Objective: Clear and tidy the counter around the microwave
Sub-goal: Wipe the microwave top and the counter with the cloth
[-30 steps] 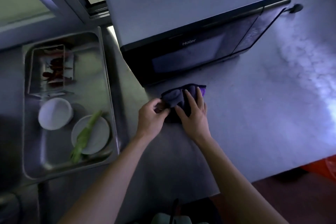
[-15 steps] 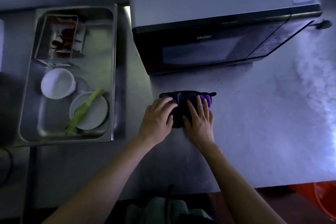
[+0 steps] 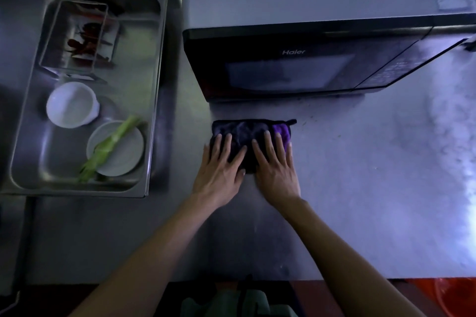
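Note:
A dark cloth with a purple corner [image 3: 247, 131] lies folded flat on the steel counter [image 3: 360, 188], just in front of the black microwave [image 3: 296, 67]. My left hand [image 3: 219, 170] presses on the cloth's left half with fingers spread and straight. My right hand [image 3: 275, 165] lies flat on its right half, fingertips near the purple patch. Both palms rest partly on the counter below the cloth.
A steel tray [image 3: 154, 90] left of the microwave holds a clear box of red chillies [image 3: 82, 36], a white bowl [image 3: 72, 104] and a white plate [image 3: 116, 149] with a green stalk [image 3: 110, 144]. An orange bin [image 3: 456, 298] sits below the counter's front edge at right.
My left hand went from pinching the cloth's left edge to lying flat on it. The cloth is now spread into a neater rectangle. The camera shifted so the microwave appears squarer.

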`<state>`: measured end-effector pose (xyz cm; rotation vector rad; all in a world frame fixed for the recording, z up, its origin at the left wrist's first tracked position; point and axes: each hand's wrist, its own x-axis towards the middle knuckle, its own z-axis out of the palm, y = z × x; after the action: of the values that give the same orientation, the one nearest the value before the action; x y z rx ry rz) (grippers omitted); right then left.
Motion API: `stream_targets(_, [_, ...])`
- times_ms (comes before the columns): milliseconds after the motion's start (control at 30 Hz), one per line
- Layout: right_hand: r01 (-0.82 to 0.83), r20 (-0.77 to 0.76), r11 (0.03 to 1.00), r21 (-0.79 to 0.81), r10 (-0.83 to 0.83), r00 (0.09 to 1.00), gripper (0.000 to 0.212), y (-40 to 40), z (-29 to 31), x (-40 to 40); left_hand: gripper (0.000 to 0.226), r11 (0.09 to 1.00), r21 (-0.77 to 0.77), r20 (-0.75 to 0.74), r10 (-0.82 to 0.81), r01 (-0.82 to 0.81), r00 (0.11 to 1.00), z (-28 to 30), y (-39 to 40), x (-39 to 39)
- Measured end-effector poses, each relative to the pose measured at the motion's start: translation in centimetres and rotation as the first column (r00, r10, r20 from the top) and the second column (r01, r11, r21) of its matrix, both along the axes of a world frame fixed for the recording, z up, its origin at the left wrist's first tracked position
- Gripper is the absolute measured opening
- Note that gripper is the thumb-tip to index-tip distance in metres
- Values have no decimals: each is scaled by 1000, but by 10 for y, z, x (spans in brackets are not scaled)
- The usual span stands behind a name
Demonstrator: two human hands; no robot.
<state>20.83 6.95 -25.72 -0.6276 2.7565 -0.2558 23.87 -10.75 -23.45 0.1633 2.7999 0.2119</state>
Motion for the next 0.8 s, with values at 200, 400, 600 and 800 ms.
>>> stream_targets(200, [-24, 98, 999, -22, 26, 995, 71, -32, 4, -47, 66, 998, 34, -14, 46, -45, 999, -3, -29, -39])
stream_targets(400, [18, 97, 1000, 13, -19, 995, 72, -57, 7, -72, 66, 998, 50, -30, -27, 28, 999, -3, -52, -71])
stream_targets(600, [72, 64, 997, 12, -73, 995, 71, -59, 9, -65, 67, 993, 75, -63, -92, 97, 994, -6, -57, -48])
stream_targets(800, [84, 63, 996, 19, -85, 994, 74, -61, 12, -54, 68, 990, 39, 15, -136, 136, 991, 3, -57, -69])
